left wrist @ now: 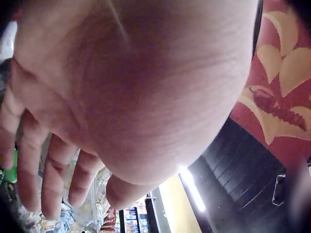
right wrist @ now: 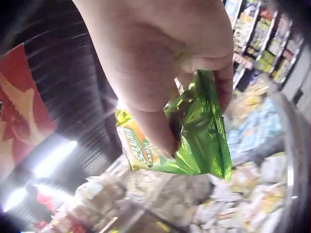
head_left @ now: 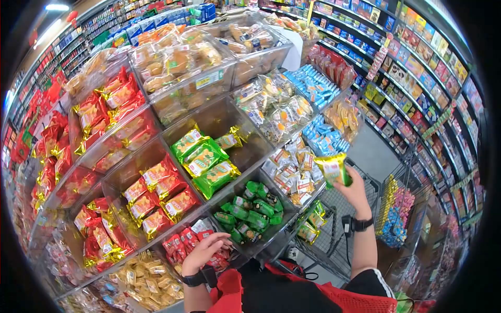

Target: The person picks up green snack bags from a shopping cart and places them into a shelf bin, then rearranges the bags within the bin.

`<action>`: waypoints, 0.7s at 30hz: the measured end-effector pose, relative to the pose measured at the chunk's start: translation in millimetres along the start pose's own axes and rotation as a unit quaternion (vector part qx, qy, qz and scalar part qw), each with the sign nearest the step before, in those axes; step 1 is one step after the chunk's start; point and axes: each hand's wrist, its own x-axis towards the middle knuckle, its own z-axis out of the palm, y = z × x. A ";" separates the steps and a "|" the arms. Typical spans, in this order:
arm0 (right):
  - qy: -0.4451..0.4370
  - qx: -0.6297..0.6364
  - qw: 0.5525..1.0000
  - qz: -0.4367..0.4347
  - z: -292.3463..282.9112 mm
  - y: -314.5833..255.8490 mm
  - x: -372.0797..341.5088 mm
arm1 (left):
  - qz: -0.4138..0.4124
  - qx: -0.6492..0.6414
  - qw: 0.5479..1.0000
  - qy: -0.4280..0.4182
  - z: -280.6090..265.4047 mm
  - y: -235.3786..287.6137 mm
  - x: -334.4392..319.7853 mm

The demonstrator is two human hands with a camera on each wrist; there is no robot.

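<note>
i record the held packet (right wrist: pixel 194 141) in the right hand (head_left: pixel 355 190) as shiny green foil, yellow at one end, with green lettering on a pale patch. i note green packets (head_left: pixel 206 159) edged in gold, red packets (head_left: pixel 159 193) with gold ends, and small dark green sweets (head_left: pixel 253 211). the sachets (head_left: pixel 313 86) show light blue and white. i find the vest (head_left: pixel 334 296) red, the sleeve (head_left: pixel 368 286) black with a white stripe, and the panel (left wrist: pixel 286 63) red, patterned with cream petal shapes.
</note>
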 end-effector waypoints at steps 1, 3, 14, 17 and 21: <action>-0.002 -0.008 0.999 -0.033 7.9 -26.0 15.8 | 0.006 -0.011 1.000 0.008 -9.1 -6.1 -5.2; -0.040 -0.019 0.995 -0.090 24.8 -94.1 43.5 | 0.019 -0.015 0.999 0.025 -26.2 -13.9 -16.7; -0.294 -0.013 0.908 -0.297 243.0 -259.9 185.0 | 0.061 -0.059 0.981 0.172 -85.2 -47.8 -81.0; -0.335 -0.040 0.891 -0.302 288.4 -274.0 219.0 | 0.038 -0.063 0.979 0.192 -87.8 -47.5 -90.0; -0.246 0.163 0.949 -0.114 347.7 -239.9 234.2 | 0.026 -0.083 0.976 0.202 -90.7 -49.8 -93.8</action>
